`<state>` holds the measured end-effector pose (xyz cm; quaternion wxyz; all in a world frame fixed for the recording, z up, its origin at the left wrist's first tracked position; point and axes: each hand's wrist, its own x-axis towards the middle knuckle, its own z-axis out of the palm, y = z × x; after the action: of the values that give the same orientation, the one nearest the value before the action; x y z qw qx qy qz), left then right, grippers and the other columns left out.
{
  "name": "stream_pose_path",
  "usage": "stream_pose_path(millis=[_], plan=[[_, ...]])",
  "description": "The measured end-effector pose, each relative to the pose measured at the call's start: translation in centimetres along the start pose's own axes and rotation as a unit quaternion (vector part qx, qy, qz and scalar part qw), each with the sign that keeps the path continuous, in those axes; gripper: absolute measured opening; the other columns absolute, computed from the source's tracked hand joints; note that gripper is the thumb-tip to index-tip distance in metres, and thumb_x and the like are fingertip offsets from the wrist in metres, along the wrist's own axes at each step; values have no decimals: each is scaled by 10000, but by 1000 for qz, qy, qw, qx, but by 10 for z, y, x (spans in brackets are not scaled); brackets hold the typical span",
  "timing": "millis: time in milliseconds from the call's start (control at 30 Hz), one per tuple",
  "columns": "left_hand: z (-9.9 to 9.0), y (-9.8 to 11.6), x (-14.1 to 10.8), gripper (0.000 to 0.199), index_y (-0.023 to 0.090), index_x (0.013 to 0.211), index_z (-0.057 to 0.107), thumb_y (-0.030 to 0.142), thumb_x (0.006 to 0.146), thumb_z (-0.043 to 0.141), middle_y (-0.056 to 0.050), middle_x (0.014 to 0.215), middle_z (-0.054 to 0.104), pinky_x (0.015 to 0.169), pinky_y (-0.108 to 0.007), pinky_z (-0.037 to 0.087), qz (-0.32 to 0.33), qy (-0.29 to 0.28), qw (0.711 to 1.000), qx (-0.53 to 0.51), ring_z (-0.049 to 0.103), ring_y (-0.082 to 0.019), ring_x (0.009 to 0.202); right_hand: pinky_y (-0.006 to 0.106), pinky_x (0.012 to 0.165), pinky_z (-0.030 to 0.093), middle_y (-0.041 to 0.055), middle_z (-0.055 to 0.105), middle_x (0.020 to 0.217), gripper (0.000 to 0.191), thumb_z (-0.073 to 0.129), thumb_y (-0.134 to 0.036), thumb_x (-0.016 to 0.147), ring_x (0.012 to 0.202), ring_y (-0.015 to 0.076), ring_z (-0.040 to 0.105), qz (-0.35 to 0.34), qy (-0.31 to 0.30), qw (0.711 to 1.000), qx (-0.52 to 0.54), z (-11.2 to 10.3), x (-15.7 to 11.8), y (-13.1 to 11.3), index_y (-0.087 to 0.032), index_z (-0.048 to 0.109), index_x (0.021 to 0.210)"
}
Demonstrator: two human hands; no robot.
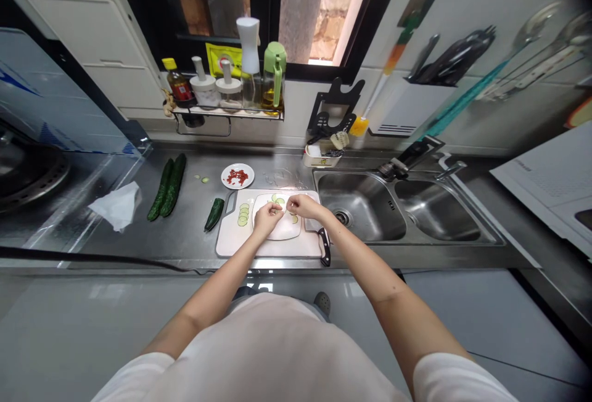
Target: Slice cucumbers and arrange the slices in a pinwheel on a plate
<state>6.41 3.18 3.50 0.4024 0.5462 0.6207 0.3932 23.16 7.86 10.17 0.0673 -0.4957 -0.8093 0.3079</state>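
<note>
Over a white plate (277,233) my left hand (268,217) and my right hand (304,206) face each other, fingers pinched. What sits between the fingertips of either hand is too small to make out. Several pale green cucumber slices (295,219) lie on the plate, some close to my left fingertips. The plate rests on a white cutting board (231,243). An overlapping row of cucumber slices (243,214) lies on the board to the left. At the board's right edge is a knife with a black handle (324,248), its blade partly under my right wrist.
A cut cucumber piece (214,214) and two whole cucumbers (169,187) lie left of the board. Behind it stands a small plate of chopped red bits (237,176). A double sink (365,205) is on the right. A bottle rack (231,112) hangs behind.
</note>
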Motion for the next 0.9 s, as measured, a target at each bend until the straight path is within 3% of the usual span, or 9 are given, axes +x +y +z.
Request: stream_pose_path(millis=[200, 367, 900], plan=[[14, -4, 13, 156, 226, 855, 693, 298, 721, 659, 3, 796, 692, 636, -229, 419, -50, -42, 993, 98, 604, -136, 700, 187, 619, 336, 40, 697, 811, 137, 571, -177, 787, 695, 116, 552, 26, -6, 995, -94, 4, 6, 14, -153, 698, 835], [23, -2, 17, 133, 246, 857, 694, 284, 737, 650, 3, 836, 707, 676, -232, 426, -55, -77, 982, 161, 626, -149, 771, 191, 605, 321, 59, 708, 894, 179, 539, -193, 810, 735, 124, 565, 63, -35, 985, -155, 12, 9, 29, -162, 702, 880], [39, 2, 22, 113, 235, 840, 690, 260, 778, 599, -49, 868, 705, 728, -285, 438, -18, -73, 966, 246, 630, -204, 842, 216, 692, 376, 107, 703, 962, 207, 506, -188, 856, 882, 184, 622, 95, -17, 975, -201, 25, 7, 38, -177, 687, 955]])
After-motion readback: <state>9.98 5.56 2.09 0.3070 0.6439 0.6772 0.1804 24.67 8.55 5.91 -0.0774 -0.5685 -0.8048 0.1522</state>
